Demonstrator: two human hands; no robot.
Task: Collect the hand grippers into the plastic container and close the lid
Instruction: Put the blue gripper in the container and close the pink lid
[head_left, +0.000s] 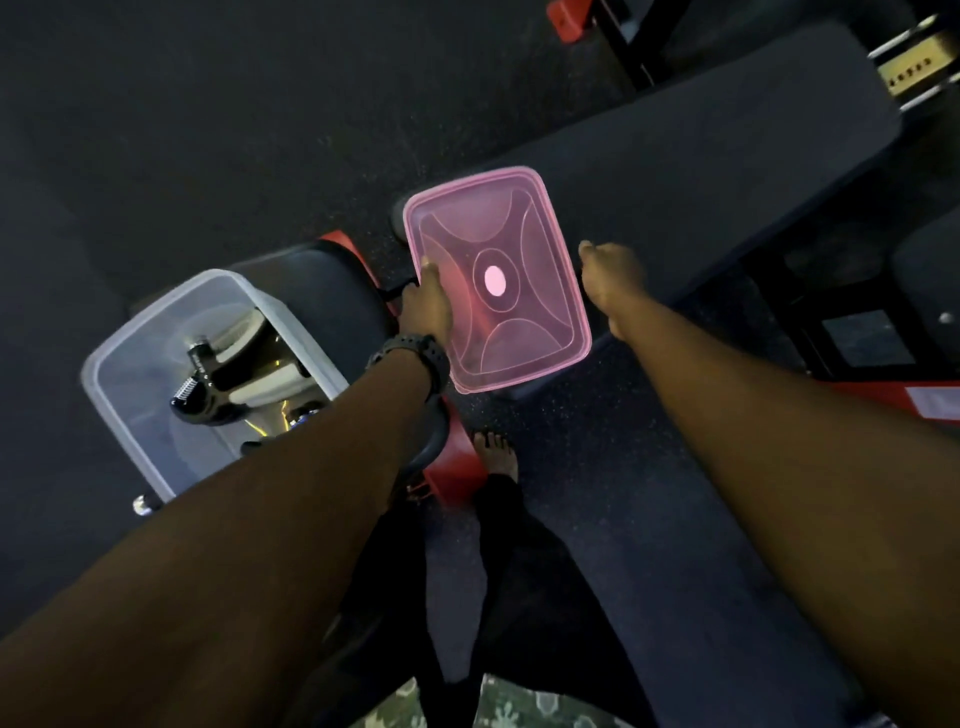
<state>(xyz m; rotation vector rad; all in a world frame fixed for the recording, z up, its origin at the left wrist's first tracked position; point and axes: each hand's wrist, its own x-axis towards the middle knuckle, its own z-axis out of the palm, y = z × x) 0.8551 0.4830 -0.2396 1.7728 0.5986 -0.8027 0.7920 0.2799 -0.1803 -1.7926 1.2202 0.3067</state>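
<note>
A clear plastic container (124, 364) stands on a dark padded seat at the left, with black hand grippers (218, 379) lying inside it. A translucent pink lid (524, 239) rests on the end of a dark padded bench. My left hand (426, 306), with a black watch on the wrist, grips the lid's left edge, thumb on top. My right hand (610, 280) lies just right of the lid, fingers curled, with nothing visible in it.
The dark bench (727, 171) runs up to the right. Red and black gym machine frames (452, 457) stand between seat and bench. A weight stack (914, 62) sits at top right. My bare foot (496, 452) rests on the speckled dark floor.
</note>
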